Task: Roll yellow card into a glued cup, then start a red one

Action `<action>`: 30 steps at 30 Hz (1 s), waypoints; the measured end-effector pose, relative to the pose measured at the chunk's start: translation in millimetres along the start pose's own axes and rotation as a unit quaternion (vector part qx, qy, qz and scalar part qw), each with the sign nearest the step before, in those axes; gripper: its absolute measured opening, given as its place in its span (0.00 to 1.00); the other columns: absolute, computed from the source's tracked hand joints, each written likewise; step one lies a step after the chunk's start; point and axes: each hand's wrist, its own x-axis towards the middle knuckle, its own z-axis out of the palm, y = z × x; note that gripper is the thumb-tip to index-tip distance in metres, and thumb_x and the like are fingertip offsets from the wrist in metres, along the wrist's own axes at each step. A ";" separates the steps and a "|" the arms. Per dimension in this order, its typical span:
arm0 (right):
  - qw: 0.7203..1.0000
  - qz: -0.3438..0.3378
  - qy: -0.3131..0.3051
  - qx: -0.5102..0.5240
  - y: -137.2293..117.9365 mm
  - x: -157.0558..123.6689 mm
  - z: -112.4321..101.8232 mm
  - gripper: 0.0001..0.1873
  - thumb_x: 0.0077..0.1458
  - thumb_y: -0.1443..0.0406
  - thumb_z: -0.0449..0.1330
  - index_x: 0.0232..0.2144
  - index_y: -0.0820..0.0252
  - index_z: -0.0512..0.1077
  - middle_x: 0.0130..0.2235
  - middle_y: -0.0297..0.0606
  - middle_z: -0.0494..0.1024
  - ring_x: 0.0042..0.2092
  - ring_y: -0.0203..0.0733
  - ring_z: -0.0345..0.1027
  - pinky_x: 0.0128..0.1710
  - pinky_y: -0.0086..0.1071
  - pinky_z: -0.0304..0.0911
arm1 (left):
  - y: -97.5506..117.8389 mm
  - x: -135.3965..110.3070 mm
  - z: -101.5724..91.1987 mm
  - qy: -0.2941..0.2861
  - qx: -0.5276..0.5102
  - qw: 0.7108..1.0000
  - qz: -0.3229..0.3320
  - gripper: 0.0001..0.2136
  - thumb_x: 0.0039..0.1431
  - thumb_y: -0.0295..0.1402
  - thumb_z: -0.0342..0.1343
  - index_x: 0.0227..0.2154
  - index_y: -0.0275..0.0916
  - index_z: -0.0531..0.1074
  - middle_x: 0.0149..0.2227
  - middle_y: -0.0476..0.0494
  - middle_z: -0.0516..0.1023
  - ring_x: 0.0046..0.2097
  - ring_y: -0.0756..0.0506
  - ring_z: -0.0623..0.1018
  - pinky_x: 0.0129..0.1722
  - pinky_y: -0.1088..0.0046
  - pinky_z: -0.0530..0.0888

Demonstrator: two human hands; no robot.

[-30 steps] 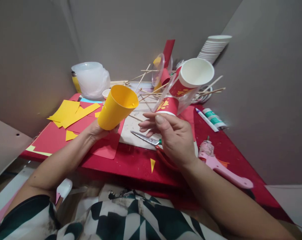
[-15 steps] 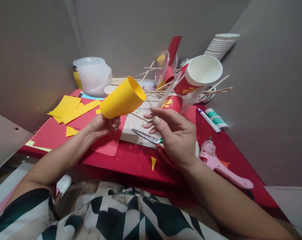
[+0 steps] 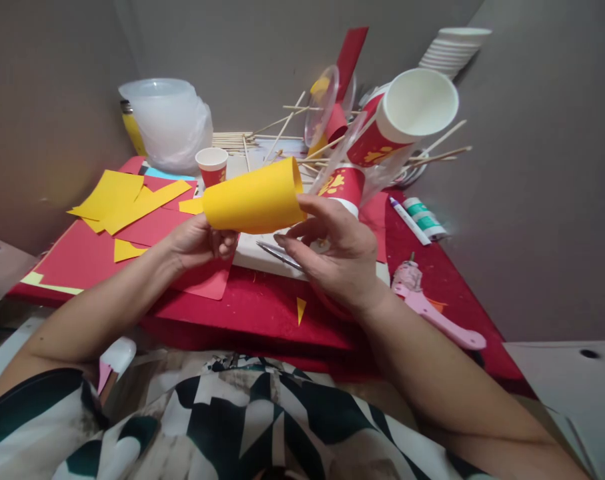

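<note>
Two bare hands over a bench (image 3: 252,313) covered in deep red cloth. Raised in the left hand (image 3: 195,241) above the bench: a smooth yellow paper tube (image 3: 255,198), tapering, tipped almost on its side, wide open end to the right. Left grip narrow, closed around the underside of the slimmer end. Beside the wide rim, the right hand (image 3: 339,250), right grip fairly wide and loosely curved, thumb apart from fingers; cannot tell whether pressing on the paper.

Below, partly hidden behind the right hand, silver-bladed scissors (image 3: 281,255). Near the front edge, a small yellow paper triangle (image 3: 301,311). At left, flat red paper sheets (image 3: 89,257) under cut yellow paper pieces (image 3: 112,193). Just behind the tube, a small red-and-white paper cup (image 3: 212,177), upright. Farther back at left, a translucent plastic tub (image 3: 167,120); to its right, thin pale wooden sticks (image 3: 229,141).

Beyond the right hand, a large red-and-white paper cup (image 3: 375,143) with yellow markings, tilted, white mouth showing. Along the right side, a white marker with a purple end (image 3: 409,221) and, nearer the front, a pink glue gun (image 3: 432,317).
</note>
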 end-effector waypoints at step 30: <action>0.920 0.288 0.097 0.249 -25.5 17.9 -5.3 0.08 0.42 0.67 0.73 0.28 0.58 0.80 0.20 0.28 0.76 0.15 0.31 0.66 0.13 0.23 0.63 | 3.1 -22.5 9.1 0.121 0.188 0.917 0.329 0.12 0.55 0.41 0.64 0.26 0.35 0.78 0.24 0.47 0.78 0.22 0.54 0.73 0.25 0.80 0.73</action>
